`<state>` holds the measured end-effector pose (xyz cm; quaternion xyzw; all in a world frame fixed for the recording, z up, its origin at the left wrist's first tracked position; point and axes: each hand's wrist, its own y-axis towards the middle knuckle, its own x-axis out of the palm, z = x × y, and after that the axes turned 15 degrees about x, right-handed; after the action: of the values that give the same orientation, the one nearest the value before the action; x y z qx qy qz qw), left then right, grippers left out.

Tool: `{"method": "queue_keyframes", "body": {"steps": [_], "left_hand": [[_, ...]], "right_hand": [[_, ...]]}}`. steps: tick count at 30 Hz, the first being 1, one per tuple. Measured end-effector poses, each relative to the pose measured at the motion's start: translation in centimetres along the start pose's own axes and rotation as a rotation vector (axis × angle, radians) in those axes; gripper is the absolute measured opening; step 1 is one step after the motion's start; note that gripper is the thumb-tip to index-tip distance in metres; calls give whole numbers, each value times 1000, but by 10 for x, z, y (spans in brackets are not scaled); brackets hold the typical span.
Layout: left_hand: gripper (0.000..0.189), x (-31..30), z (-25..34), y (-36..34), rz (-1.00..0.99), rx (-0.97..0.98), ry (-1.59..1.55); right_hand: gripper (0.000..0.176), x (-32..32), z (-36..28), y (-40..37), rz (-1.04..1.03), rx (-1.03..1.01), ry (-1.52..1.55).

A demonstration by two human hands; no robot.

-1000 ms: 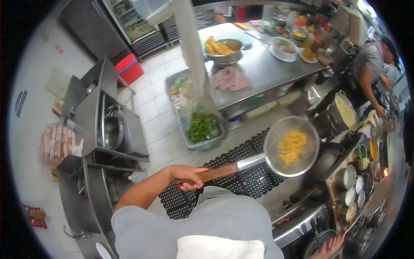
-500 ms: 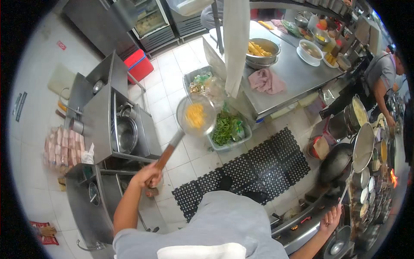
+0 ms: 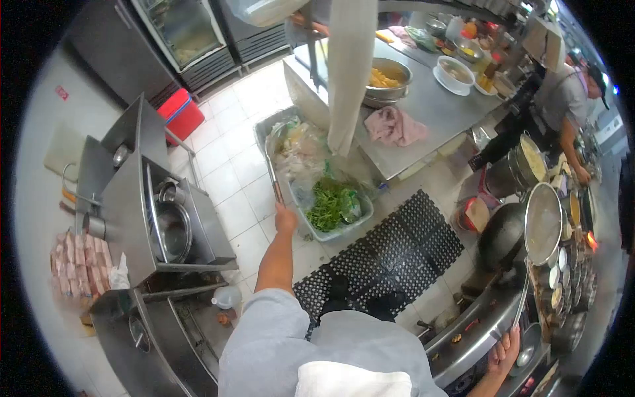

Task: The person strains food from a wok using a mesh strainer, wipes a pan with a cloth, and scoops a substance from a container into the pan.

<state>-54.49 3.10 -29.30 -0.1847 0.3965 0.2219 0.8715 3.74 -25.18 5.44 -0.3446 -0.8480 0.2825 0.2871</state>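
Observation:
My left hand (image 3: 286, 217) is closed round the wooden handle (image 3: 278, 192) of a metal pan or strainer. Its head is tipped over a grey bin (image 3: 261, 126) of plastic bags and scraps, blurred and hard to make out. Green leaves (image 3: 331, 204) fill the bin's nearer end. At the lower right, my right hand (image 3: 504, 347) grips the long thin handle (image 3: 524, 298) of a large round mesh strainer (image 3: 544, 223), held beside the stove over small pans.
A steel table (image 3: 403, 155) with a pink cloth (image 3: 395, 126) and bowls stands beyond the bin. Steel shelving (image 3: 122, 208) is on the left, a black mat (image 3: 390, 255) underfoot. Another person (image 3: 562, 99) works at the far right near a large pot (image 3: 512, 172) and a flame.
My left hand has moved forward and right, and the pan of yellow food has tipped over the bin. My right hand still holds the strainer. The view has shifted.

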Motion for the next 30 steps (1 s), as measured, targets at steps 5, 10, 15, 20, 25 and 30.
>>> {"method": "queue_keyframes", "body": {"steps": [5, 10, 15, 20, 25, 30], "left_hand": [[54, 11, 15, 14, 14, 143, 38], [43, -21, 54, -18, 303, 160, -222], [13, -89, 164, -138, 161, 3, -1272], [22, -67, 216, -266, 141, 97, -1365], [21, -25, 261, -367, 77, 112, -1200], [21, 2, 257, -407, -148, 370, -817]], "right_hand": [[34, -18, -12, 1, -21, -14, 25], [29, -34, -40, 11, -133, -62, 86], [28, -78, -85, 44, -119, -159, 195], [31, -126, -136, 73, -111, -317, 185], [38, -172, -183, 101, -77, -426, 267], [38, -222, -219, 114, 1, -502, 214]]}}
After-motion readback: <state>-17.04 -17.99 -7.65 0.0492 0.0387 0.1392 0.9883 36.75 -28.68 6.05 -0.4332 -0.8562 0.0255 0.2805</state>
